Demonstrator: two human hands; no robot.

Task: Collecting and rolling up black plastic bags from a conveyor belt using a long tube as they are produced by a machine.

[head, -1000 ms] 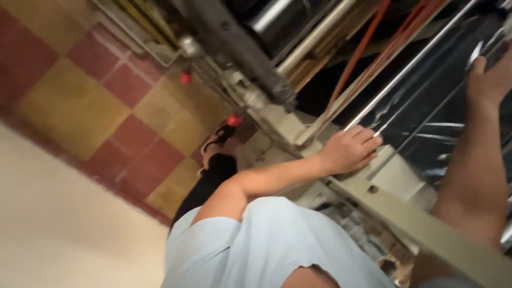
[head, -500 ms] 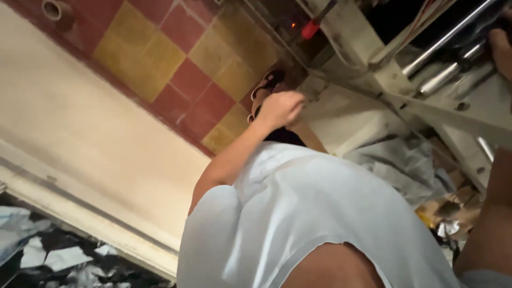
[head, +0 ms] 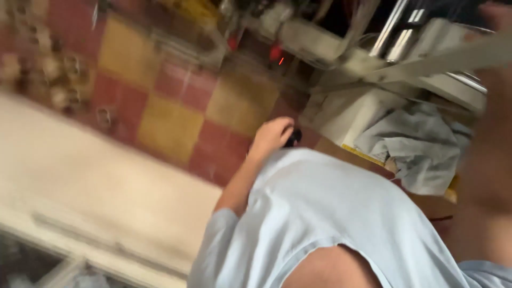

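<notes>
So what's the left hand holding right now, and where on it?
It cannot be told. The left hand is curled at the waist beside a small dark thing, but blur hides any grip. The right hand is a blur at the frame's top edge.

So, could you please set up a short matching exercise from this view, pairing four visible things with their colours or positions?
Things:
1. left hand
2. shirt
3. floor tiles
4. crumpled cloth

Descriptions:
A. red and yellow squares
B. grey, heaped at the right by the machine frame
C. pale blue, filling the bottom of the view
D. curled loosely at the middle, above the floor

Pairs: 1-D, 2-C, 3-A, 4-B
</notes>
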